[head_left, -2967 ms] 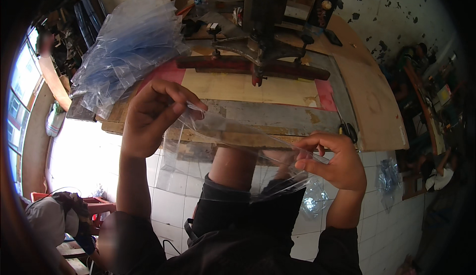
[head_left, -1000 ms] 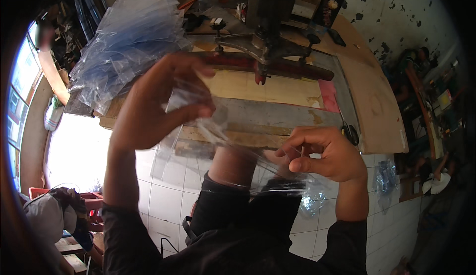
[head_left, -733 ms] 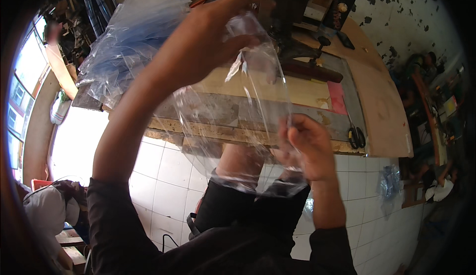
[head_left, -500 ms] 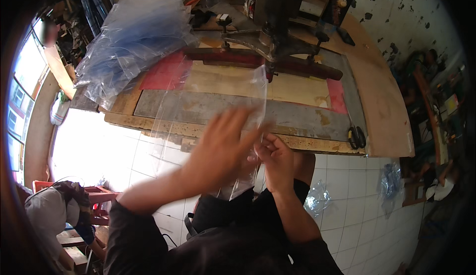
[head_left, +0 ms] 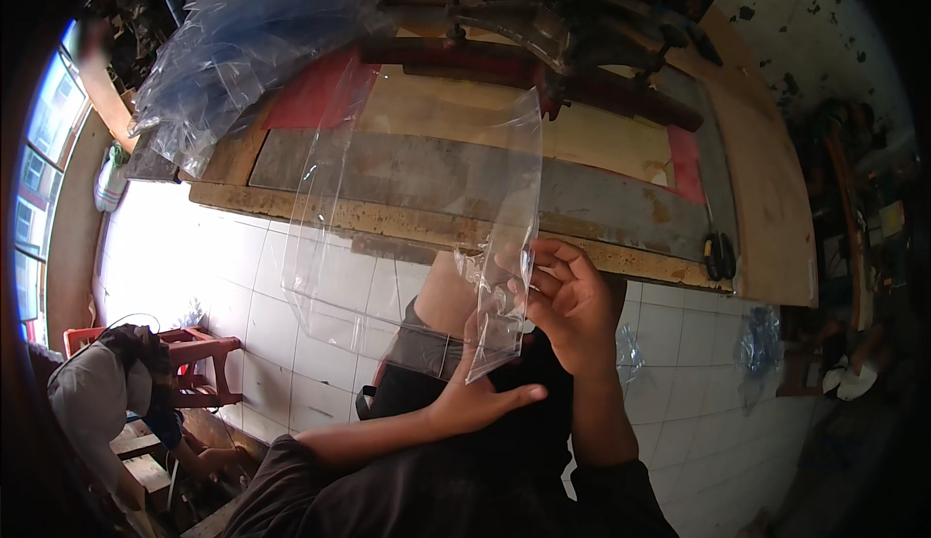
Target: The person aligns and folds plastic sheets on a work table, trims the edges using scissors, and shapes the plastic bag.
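A clear plastic sheet (head_left: pixel 417 164), with creases along its sides, hangs in front of me, partly over the table edge and partly over my lap. My right hand (head_left: pixel 572 310) pinches its right edge with bent fingers, low down near a crumpled part. Below that, my left hand (head_left: pixel 477 397) has its thumb stretched out and its fingers pointing up behind the sheet's lower corner. Those fingers show only partly through the plastic. On the far left of the table lies a tall pile of similar clear plastic sheets (head_left: pixel 257 38).
A dark metal press (head_left: pixel 524 43) with a red bar stands over the grey and yellow worktable (head_left: pixel 388 160). Black-handled scissors (head_left: pixel 719 252) lie at its right edge. Plastic scraps (head_left: pixel 761 344) are on the tiled floor. A red stool (head_left: pixel 208 358) and another person (head_left: pixel 92 412) are at left.
My left hand has come down from above the sheet to its lower corner. The sheet appears more spread out, and my right hand is slightly farther right. The view has shifted.
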### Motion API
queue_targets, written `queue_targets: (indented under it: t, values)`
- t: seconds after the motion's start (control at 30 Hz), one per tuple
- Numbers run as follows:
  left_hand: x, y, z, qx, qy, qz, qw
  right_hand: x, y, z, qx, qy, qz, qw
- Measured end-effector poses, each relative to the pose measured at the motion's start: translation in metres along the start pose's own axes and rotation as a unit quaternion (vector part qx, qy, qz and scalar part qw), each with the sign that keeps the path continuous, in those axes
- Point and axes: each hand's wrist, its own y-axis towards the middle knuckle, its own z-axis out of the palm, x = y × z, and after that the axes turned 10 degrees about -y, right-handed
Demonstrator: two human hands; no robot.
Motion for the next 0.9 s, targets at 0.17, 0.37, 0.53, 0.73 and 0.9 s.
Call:
queue_targets:
  t: [0.17,0.37,0.53,0.73,0.9]
  values:
    - [-0.017,0.022,0.023,-0.137,-0.077,0.045,0.986,0.003,-0.008,-0.006,0.023,-0.044,0.049,0.998]
    - [-0.012,0.016,0.020,-0.199,-0.165,0.042,0.965,0.014,-0.009,-0.003,0.028,-0.061,0.060,0.996]
    - [-0.012,0.014,0.019,-0.185,-0.157,0.008,0.970,0.005,-0.006,-0.007,0.017,-0.076,0.029,0.997]
    - [-0.023,0.012,0.027,-0.218,-0.234,0.022,0.947,0.000,-0.006,-0.010,0.029,-0.075,0.031,0.996]
    - [-0.006,0.010,0.021,-0.181,-0.186,0.008,0.966,-0.002,-0.007,-0.009,0.023,-0.107,0.011,0.994]
